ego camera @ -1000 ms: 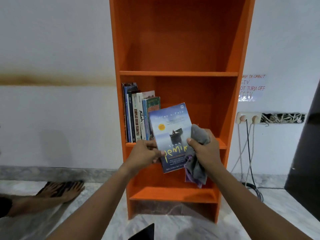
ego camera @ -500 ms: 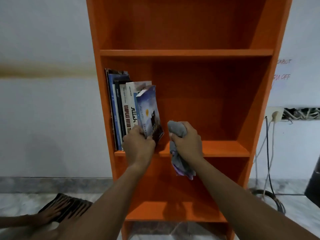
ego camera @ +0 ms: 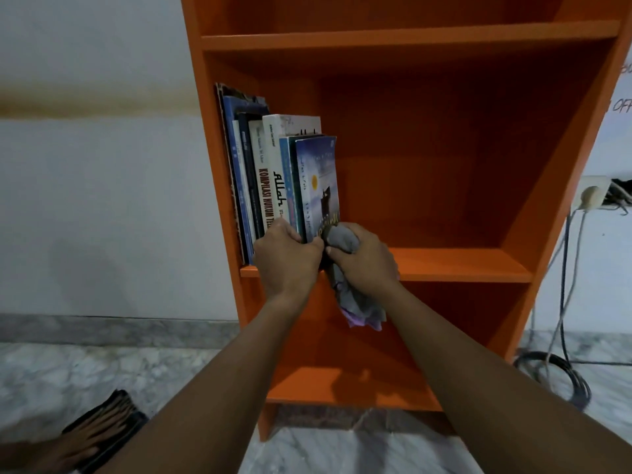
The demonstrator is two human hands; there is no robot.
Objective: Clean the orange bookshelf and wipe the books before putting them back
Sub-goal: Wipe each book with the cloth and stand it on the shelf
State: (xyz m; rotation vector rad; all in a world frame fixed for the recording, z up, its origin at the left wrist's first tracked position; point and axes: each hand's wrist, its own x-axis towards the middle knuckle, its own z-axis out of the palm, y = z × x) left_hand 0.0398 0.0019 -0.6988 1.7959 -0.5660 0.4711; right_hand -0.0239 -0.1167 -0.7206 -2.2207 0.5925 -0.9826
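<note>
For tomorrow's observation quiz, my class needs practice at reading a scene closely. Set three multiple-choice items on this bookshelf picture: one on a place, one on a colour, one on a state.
1. Where on the middle shelf does the row of books stand?
A. at its left end
B. at its right end
C. in its centre

2. What colour is most of the cloth in the right hand?
A. red
B. grey
C. yellow

3. How is the blue-covered book that the left hand grips?
A. lying flat
B. open
C. upright and closed

Answers:
1 A, the row stands against the left wall of the orange bookshelf.
2 B, the bunched cloth is grey.
3 C, it stands closed at the row's right end.
</note>
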